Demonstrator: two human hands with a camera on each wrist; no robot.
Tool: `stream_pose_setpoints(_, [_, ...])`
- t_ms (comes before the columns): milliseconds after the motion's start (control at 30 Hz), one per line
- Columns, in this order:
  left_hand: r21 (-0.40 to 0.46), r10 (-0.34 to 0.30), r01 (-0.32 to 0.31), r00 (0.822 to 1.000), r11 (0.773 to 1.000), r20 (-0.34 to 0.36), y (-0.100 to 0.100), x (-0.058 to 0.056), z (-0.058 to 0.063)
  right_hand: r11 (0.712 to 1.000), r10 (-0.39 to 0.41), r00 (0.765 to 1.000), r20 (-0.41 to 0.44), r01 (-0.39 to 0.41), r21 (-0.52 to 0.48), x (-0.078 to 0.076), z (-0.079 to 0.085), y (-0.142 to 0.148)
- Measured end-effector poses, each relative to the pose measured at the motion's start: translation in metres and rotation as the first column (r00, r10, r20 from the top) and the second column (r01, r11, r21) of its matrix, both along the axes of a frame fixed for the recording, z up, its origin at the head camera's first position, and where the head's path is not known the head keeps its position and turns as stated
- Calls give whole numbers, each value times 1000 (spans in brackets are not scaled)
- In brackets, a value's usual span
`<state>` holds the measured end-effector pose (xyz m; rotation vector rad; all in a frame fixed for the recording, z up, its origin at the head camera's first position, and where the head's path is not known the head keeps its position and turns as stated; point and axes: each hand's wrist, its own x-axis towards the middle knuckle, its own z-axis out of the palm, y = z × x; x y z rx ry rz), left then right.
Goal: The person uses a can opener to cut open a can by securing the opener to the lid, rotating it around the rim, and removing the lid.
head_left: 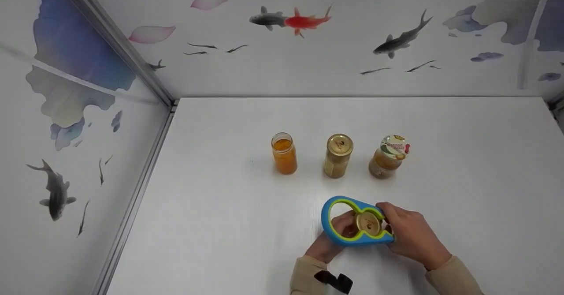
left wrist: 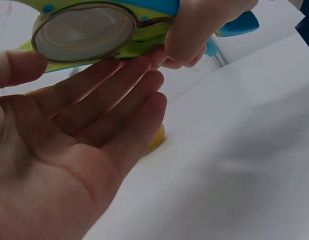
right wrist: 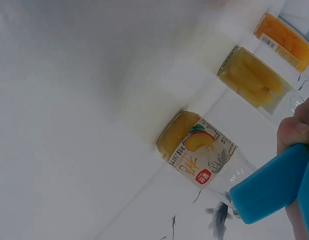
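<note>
My right hand (head_left: 414, 233) grips the handle end of a blue and lime-green jar opener (head_left: 327, 219), raised in front of me. A gold lid (head_left: 368, 223) sits in the smaller ring of the opener. Below it, the left wrist view shows the lid's pale underside (left wrist: 84, 32). My left hand (left wrist: 69, 165) is palm up under the opener, its fingers mostly straight and fingertips right at the underside, the thumb by the lid's edge. Thumb and fingers of the right hand (left wrist: 199, 25) wrap the handles there. The opener's blue handles (right wrist: 267, 187) also show in the right wrist view.
Beyond my hands, three glass jars stand in a row on the white table (head_left: 211, 215): a lidless one with orange contents (head_left: 285, 157), a gold-lidded one (head_left: 337, 158) and one with a patterned lid (head_left: 387, 160). Printed wall panels (head_left: 308, 65) border the table behind and at left.
</note>
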<state>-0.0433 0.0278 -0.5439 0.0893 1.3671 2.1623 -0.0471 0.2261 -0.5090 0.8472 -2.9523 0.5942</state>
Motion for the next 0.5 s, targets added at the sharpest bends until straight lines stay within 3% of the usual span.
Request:
stream_pose_setpoints(267, [228,-16,-22,987,973,161,0,5,0,1000,-14,1000,-22,14,-12,0,-7,-6])
stream_pose_setpoints(500, [257,4,-44,988,965,155,-3,11,-4,1000,-14,1000,28,14,-1,1,-9,-12])
